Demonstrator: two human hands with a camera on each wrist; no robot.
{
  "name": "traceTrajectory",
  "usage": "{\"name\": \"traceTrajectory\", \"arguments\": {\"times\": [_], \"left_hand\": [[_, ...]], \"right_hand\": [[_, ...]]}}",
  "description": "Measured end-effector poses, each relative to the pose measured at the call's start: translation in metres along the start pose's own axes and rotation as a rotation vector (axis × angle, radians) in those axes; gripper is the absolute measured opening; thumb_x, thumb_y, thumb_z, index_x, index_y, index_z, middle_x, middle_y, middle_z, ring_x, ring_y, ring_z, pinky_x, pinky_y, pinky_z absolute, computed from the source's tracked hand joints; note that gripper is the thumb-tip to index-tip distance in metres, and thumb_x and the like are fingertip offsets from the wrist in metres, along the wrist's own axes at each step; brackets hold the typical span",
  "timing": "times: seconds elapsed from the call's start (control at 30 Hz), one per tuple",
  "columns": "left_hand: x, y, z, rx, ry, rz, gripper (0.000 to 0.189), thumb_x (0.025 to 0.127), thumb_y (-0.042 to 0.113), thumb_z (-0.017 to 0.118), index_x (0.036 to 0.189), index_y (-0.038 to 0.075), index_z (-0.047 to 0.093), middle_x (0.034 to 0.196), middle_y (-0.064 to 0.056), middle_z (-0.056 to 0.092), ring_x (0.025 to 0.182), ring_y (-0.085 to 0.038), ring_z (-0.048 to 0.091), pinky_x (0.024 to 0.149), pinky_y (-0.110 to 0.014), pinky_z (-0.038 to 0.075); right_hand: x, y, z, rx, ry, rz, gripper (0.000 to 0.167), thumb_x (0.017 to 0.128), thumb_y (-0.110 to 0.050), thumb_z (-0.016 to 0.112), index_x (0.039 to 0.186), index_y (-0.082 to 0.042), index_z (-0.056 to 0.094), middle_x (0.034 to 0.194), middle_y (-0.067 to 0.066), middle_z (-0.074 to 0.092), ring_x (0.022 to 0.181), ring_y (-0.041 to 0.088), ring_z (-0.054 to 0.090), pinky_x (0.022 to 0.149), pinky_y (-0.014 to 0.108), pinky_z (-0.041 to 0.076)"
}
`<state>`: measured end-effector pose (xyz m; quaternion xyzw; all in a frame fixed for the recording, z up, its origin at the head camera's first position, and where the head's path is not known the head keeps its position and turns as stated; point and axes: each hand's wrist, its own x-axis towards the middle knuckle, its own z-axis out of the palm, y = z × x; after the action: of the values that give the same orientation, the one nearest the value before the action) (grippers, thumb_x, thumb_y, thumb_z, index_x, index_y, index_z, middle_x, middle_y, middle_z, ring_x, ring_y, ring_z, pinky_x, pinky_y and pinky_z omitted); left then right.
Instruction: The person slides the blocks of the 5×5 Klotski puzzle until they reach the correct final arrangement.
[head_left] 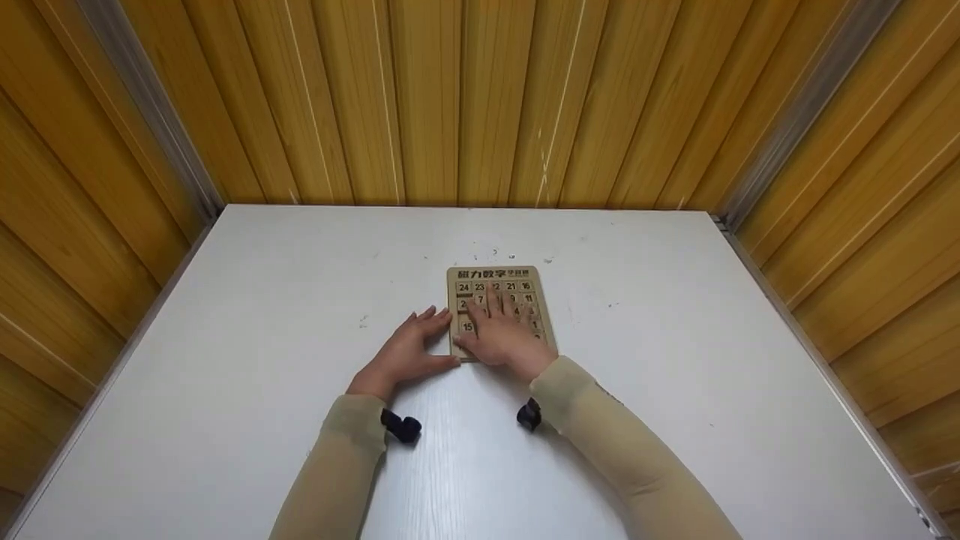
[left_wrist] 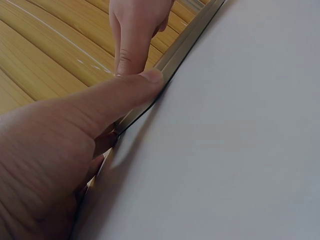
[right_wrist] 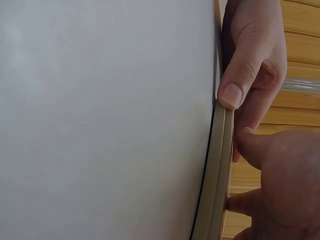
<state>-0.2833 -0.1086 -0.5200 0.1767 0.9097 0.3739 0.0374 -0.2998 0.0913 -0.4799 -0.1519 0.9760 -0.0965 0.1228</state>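
A tan number sliding puzzle [head_left: 491,274] with square numbered tiles and Chinese lettering along its top lies flat on the white table. My left hand [head_left: 409,346] holds its near left corner, fingers along the left side. In the left wrist view the left thumb [left_wrist: 132,90] lies against the near edge of the puzzle [left_wrist: 185,47]. My right hand [head_left: 499,334] rests over the tiles with spread fingers, hiding many numbers in the middle and lower right. The right wrist view has the right fingertips [right_wrist: 237,201] at the puzzle's top face.
The white table [head_left: 675,337] reaches to a yellow wood-patterned wall [head_left: 427,105] at the back, with similar walls left and right. Small dark marks dot the tabletop behind the puzzle. A black wrist camera [head_left: 403,427] sits on the left sleeve, another [head_left: 529,415] on the right.
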Motion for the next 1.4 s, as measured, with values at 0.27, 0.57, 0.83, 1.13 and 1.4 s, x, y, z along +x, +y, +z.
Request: {"name": "traceTrajectory", "arguments": {"times": [0.27, 0.57, 0.83, 1.13, 1.4], "left_hand": [[-0.001, -0.003, 0.0, 0.002, 0.008, 0.022, 0.083, 0.084, 0.035, 0.085, 0.153, 0.009, 0.048, 0.162, -0.003, 0.045, 0.158, -0.031, 0.028, 0.133, -0.051, 0.014], [-0.001, -0.004, 0.0, 0.009, 0.013, 0.011, 0.084, 0.084, 0.039, 0.085, 0.154, 0.012, 0.047, 0.162, -0.002, 0.044, 0.158, -0.032, 0.027, 0.133, -0.052, 0.014], [0.0, -0.001, 0.0, -0.013, 0.004, 0.012, 0.084, 0.084, 0.036, 0.085, 0.154, 0.01, 0.047, 0.162, -0.004, 0.044, 0.158, -0.031, 0.027, 0.133, -0.05, 0.014], [0.001, -0.001, 0.002, -0.018, -0.005, -0.063, 0.087, 0.083, 0.039, 0.086, 0.156, 0.018, 0.045, 0.166, -0.007, 0.038, 0.159, -0.038, 0.022, 0.132, -0.054, 0.018], [-0.001, 0.0, 0.0, -0.032, 0.0, -0.051, 0.086, 0.083, 0.039, 0.086, 0.156, 0.019, 0.046, 0.167, -0.01, 0.035, 0.157, -0.045, 0.02, 0.13, -0.058, 0.021]], "right_hand": [[-0.011, 0.0, 0.004, 0.022, -0.005, -0.024, 0.085, 0.1, -0.068, 0.044, 0.167, -0.028, 0.01, 0.174, 0.014, -0.011, 0.16, 0.042, -0.008, 0.126, 0.071, -0.005], [-0.018, 0.001, 0.004, 0.035, 0.005, -0.062, 0.085, 0.1, -0.067, 0.046, 0.166, -0.023, 0.016, 0.174, 0.016, -0.006, 0.16, 0.042, -0.007, 0.126, 0.071, -0.002], [-0.008, 0.002, -0.004, 0.063, 0.01, -0.042, 0.082, 0.102, -0.065, 0.043, 0.167, -0.023, 0.016, 0.174, 0.017, -0.007, 0.16, 0.043, -0.006, 0.126, 0.071, -0.005], [0.021, 0.005, -0.009, 0.062, 0.01, 0.024, 0.084, 0.1, -0.069, 0.042, 0.166, -0.024, 0.016, 0.174, 0.016, -0.01, 0.161, 0.043, -0.005, 0.126, 0.072, -0.001], [0.031, 0.005, -0.01, 0.057, -0.002, 0.024, 0.084, 0.1, -0.072, 0.039, 0.166, -0.027, 0.016, 0.174, 0.016, -0.012, 0.16, 0.045, -0.007, 0.124, 0.075, 0.001]]}}
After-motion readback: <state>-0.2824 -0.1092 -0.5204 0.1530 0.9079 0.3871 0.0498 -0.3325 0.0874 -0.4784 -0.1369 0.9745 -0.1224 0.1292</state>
